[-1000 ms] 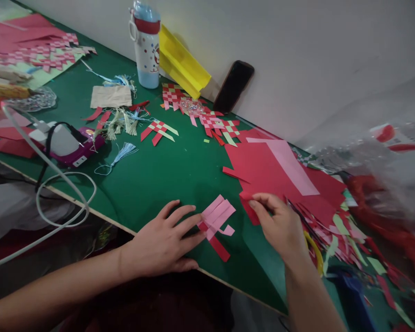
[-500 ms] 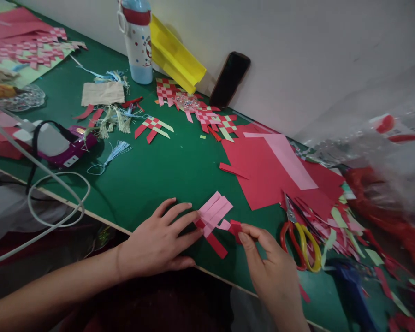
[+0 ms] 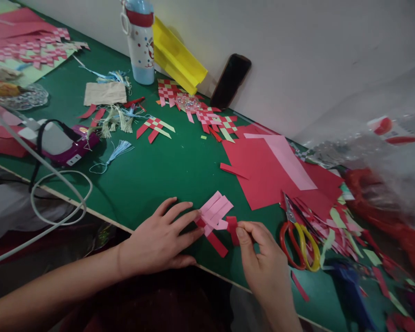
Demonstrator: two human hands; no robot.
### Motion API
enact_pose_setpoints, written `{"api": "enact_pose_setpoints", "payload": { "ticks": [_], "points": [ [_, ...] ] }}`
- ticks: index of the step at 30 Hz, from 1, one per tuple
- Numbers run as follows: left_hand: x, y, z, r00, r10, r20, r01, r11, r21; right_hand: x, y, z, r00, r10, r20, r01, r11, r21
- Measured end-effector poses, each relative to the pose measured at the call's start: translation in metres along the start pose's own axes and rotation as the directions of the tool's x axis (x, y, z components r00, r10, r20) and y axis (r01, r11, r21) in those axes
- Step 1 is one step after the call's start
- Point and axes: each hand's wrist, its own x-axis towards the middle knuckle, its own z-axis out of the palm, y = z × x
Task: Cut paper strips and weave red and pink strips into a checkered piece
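Observation:
My left hand point(image 3: 166, 235) lies with its fingers spread, the fingertips at the left edge of several pink paper strips point(image 3: 216, 210). Out from under these pink strips, a red strip point(image 3: 217, 244) slants toward the table's near edge. My right hand point(image 3: 263, 258) pinches a short red paper strip point(image 3: 232, 230) between thumb and forefinger, just right of the pink strips. Part of that red strip is hidden by the fingers. Scissors point(image 3: 299, 240) with one red and one yellow handle lie right of my right hand.
Red paper sheets point(image 3: 252, 175) and paper scraps point(image 3: 342, 230) spread to the right. A woven paper piece point(image 3: 155, 124), a blue tassel point(image 3: 115, 154), a water bottle point(image 3: 141, 50) and a phone point(image 3: 231, 80) stand or lie farther back. A purple power socket point(image 3: 74, 147) with cables is at left.
My right hand has shifted slightly left and toward me, and more of the red strip shows beside its fingertips. My left hand stays nearly still.

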Motion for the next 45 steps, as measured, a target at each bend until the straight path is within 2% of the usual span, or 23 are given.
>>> {"api": "enact_pose_setpoints", "payload": {
  "ticks": [3,6,17,20,24,27,30,34,37,40,45],
  "points": [
    [0.0,0.0,0.0,1.0,0.0,-0.012,0.0,1.0,0.002,0.0,-0.007,-0.002,0.999,0.043,0.027,-0.044,0.999,0.026],
    [0.0,0.0,0.0,1.0,0.001,-0.015,-0.001,1.0,0.003,0.001,-0.012,-0.005,0.998,0.056,-0.004,-0.056,0.998,0.035],
    [0.001,0.001,-0.001,1.0,0.0,-0.02,0.0,1.0,0.016,-0.004,-0.013,-0.003,0.999,0.024,-0.03,-0.024,1.0,0.02],
    [0.001,0.001,-0.001,1.0,-0.004,-0.022,0.005,1.0,0.009,-0.008,-0.014,-0.005,0.997,-0.019,-0.07,0.02,1.0,0.016],
    [0.001,0.0,0.0,1.0,-0.006,-0.021,0.006,1.0,-0.002,-0.011,-0.012,-0.007,0.995,-0.088,-0.037,0.089,0.996,0.017],
    [0.001,0.0,0.001,1.0,-0.01,-0.018,0.01,1.0,-0.008,-0.01,-0.01,-0.005,0.98,-0.199,-0.029,0.199,0.98,0.008],
    [0.001,0.0,0.0,1.0,-0.012,-0.018,0.012,1.0,-0.008,-0.007,-0.008,0.001,0.939,-0.341,-0.049,0.338,0.94,-0.054],
    [0.0,0.0,0.0,1.0,-0.019,-0.002,0.019,1.0,-0.009,0.002,-0.003,0.009,0.899,-0.438,0.007,0.433,0.888,-0.152],
    [-0.001,0.0,0.001,1.0,-0.019,-0.009,0.019,1.0,-0.012,0.011,0.002,0.014,0.901,-0.432,0.03,0.429,0.881,-0.198],
    [-0.001,0.0,0.001,0.999,-0.029,-0.019,0.029,0.999,-0.019,0.022,0.003,0.018,0.908,-0.409,0.093,0.419,0.896,-0.147],
    [0.0,0.0,0.0,0.999,-0.042,-0.026,0.041,0.999,-0.033,0.041,0.003,0.024,0.89,-0.382,0.248,0.392,0.92,0.01]
  ]
}}
